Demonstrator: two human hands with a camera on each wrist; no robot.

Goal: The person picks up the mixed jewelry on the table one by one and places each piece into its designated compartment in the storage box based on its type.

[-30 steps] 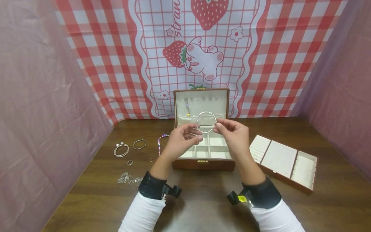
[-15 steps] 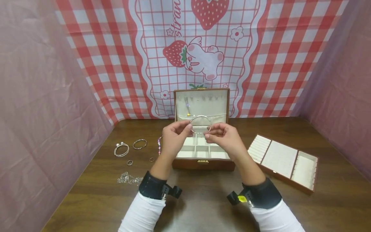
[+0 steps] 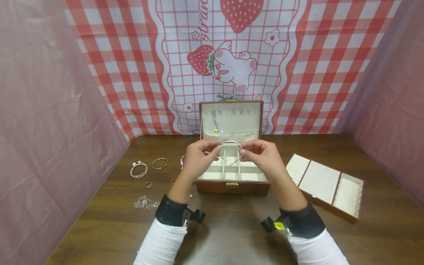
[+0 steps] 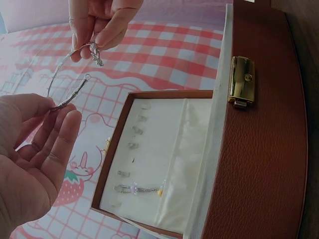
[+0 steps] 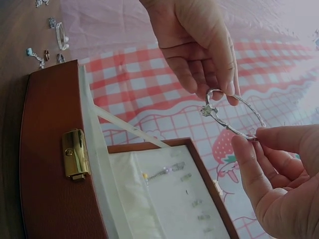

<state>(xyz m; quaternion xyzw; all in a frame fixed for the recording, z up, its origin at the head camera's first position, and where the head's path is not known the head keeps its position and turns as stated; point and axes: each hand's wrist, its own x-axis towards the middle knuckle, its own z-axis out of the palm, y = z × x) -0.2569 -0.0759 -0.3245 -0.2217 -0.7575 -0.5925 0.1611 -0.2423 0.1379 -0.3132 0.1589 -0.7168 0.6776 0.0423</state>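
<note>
A thin silver bracelet (image 3: 230, 142) is held up between both hands, over the open brown jewelry box (image 3: 215, 187). The left hand (image 3: 200, 158) pinches its left side with thumb and fingers; the right hand (image 3: 263, 156) pinches its right side. In the left wrist view the bracelet (image 4: 51, 82) has a gap between its ends, one end bearing a small silver ornament (image 4: 95, 54). The box's cream compartments show below the hands. Inside the lid hangs a chain with a purple and a yellow piece (image 3: 215, 123).
Left of the box lie a bracelet with two balls (image 3: 138, 170), another silver bracelet (image 3: 160, 163), a ring (image 3: 148, 184), a silver chain heap (image 3: 144, 202) and partly hidden colored beads (image 3: 182, 161). A cream-lined tray (image 3: 320, 181) lies to the right. Checked cloth (image 3: 318, 66) hangs behind.
Both hands now grip the bracelet, where earlier the left hand's fingers were loose beside it. The bracelet has moved lower and its ends stand apart. A small blue piece shows beside the left forearm.
</note>
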